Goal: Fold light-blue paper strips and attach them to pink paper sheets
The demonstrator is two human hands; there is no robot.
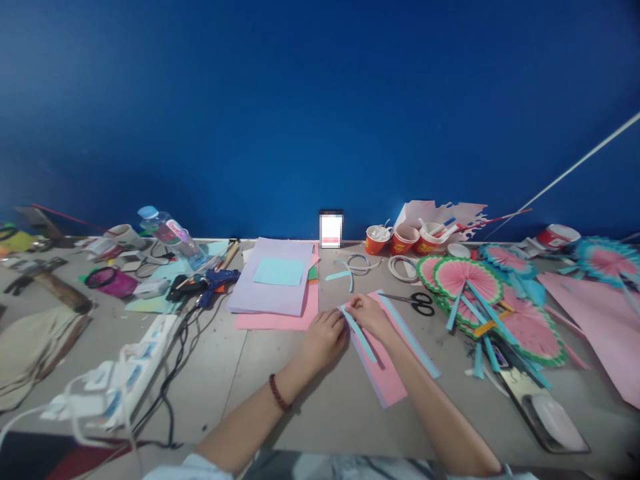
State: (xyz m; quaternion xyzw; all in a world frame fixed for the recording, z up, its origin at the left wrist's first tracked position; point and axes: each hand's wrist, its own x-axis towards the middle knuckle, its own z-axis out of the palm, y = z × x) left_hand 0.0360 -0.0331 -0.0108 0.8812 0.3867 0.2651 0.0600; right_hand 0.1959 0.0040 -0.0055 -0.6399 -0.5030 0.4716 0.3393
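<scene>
A narrow light-blue paper strip [364, 344] lies slantwise over a long pink paper piece [391, 388] with a purple edge. My left hand [326, 337] is at the strip's far end, fingers curled together against its left side. From the right, my right hand [370, 316] pinches the same end between bent fingers. The fingers partly cover that end. Another light-blue strip [419, 351], edged with purple, runs along the right side under my right forearm. Black-handled scissors [423, 304] lie just right of my right hand, blades pointing left.
Purple sheets [267, 293] with a small blue sheet on top lie left of my hands. Pleated paper fans [467, 280] pile up on the right. Paper cups [405, 238] and a small screen [331, 230] stand by the blue wall. A blue glue gun [215, 283] and power strip [143, 367] are leftward.
</scene>
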